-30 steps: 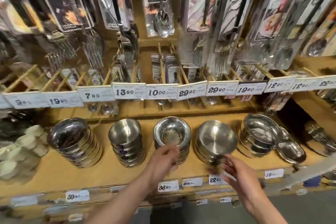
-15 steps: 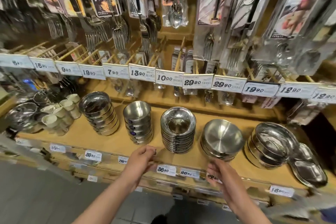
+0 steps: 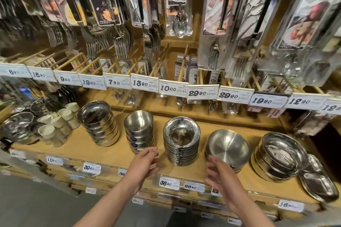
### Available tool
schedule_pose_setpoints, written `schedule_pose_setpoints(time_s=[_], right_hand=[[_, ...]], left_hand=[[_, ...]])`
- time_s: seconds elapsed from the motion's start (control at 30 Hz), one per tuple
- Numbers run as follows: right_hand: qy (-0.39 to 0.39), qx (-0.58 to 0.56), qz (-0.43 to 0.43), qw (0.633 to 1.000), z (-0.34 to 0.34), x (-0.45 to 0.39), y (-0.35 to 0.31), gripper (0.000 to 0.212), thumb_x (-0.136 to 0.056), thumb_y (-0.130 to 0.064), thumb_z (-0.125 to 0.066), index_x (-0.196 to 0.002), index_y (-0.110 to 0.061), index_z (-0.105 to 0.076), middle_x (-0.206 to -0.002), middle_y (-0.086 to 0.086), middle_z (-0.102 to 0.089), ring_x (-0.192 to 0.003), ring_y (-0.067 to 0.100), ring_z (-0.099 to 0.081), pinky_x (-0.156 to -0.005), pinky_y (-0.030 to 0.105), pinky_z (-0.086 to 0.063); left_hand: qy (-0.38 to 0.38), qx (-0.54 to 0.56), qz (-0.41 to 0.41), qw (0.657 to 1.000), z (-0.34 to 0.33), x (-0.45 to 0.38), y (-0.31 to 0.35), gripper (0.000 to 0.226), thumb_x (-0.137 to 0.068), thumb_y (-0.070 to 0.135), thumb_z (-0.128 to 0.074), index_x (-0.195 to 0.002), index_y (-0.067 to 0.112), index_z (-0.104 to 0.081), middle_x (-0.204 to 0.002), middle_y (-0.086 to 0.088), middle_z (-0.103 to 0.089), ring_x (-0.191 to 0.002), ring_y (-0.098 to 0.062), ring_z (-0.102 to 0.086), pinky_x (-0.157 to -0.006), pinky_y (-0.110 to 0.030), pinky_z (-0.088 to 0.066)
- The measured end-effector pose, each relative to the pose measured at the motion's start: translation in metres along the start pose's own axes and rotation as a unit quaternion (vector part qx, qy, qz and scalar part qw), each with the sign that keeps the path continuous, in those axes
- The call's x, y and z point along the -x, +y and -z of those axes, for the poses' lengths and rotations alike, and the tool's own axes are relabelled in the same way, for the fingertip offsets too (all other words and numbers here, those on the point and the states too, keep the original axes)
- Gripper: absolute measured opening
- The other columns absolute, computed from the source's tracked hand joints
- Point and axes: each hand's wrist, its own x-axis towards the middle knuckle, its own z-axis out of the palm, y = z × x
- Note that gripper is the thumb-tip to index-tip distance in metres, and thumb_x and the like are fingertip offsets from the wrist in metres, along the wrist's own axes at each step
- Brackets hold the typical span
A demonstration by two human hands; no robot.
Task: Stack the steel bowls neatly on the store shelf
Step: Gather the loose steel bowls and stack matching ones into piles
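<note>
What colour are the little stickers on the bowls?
Purple-blue stickers on the bowl stack, head view.

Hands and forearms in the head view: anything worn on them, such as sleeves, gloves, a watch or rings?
Nothing visible. The left hand and right hand are bare, without gloves, and both forearms are bare to the frame's bottom edge. No watch, band or ring shows; the fingers are slightly blurred.

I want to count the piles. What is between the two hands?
In the head view, the stack of rimmed steel bowls stands on the shelf between the left hand and the right hand, just behind them.
</note>
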Motion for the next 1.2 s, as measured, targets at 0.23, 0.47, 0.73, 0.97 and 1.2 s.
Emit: schedule_pose_setpoints(time_s=[0.23,0.47,0.73,0.97,1.2], right_hand=[[0.023,-0.018,-0.002,1.000,-0.012,-0.009,-0.010,0.039,-0.105,-0.041,-0.047,-0.134,-0.017,-0.056,-0.120,0.005,-0.069,-0.096,0.017,-0.075,-0.095,0.043,-0.058],[0.060,-0.031,-0.022,0.998,-0.023,-0.009,-0.004,0.031,-0.105,-0.040,-0.046,-0.130,-0.028,-0.059,-0.120,-0.002,-0.069,-0.103,0.014,-0.068,-0.092,0.039,-0.060],[0.163,-0.108,-0.046,0.980,0.030,0.000,0.036,0.029,-0.104,-0.037,-0.049,-0.118,-0.021,-0.068,-0.107,-0.003,-0.078,-0.109,0.016,-0.068,-0.091,0.044,-0.060],[0.192,-0.142,-0.023,0.971,0.056,-0.003,0.032,0.051,-0.100,-0.046,-0.053,-0.147,-0.031,-0.042,-0.141,0.003,-0.056,-0.107,0.022,-0.069,-0.089,0.047,-0.061],[0.093,-0.204,0.031,0.974,0.054,-0.014,0.019,0.079,-0.076,-0.042,-0.084,-0.144,-0.037,-0.043,-0.125,0.011,-0.066,-0.082,0.015,-0.075,-0.089,0.045,-0.060]], left_hand=[[-0.079,-0.022,0.034,0.996,-0.015,-0.038,0.004,0.010,-0.100,0.050,-0.052,-0.106,0.043,-0.058,-0.112,0.020,-0.058,-0.111,-0.010,-0.055,-0.077,-0.033,-0.055],[-0.137,0.008,0.061,0.989,-0.022,-0.072,-0.004,0.046,-0.072,0.081,-0.050,-0.105,0.052,-0.059,-0.081,0.031,-0.073,-0.096,-0.004,-0.067,-0.075,-0.035,-0.058],[-0.165,0.008,0.039,0.985,-0.030,-0.093,-0.003,0.062,-0.080,0.074,-0.052,-0.137,0.048,-0.049,-0.128,0.011,-0.060,-0.116,-0.015,-0.059,-0.081,-0.038,-0.058],[-0.169,0.012,0.018,0.985,-0.049,-0.095,-0.004,0.046,-0.081,0.071,-0.055,-0.121,0.049,-0.058,-0.130,0.006,-0.060,-0.109,-0.016,-0.059,-0.079,-0.040,-0.059],[-0.136,0.040,0.028,0.989,-0.060,-0.098,-0.009,0.032,-0.098,0.055,-0.049,-0.124,0.040,-0.060,-0.132,0.000,-0.061,-0.115,-0.024,-0.061,-0.070,-0.040,-0.062]])
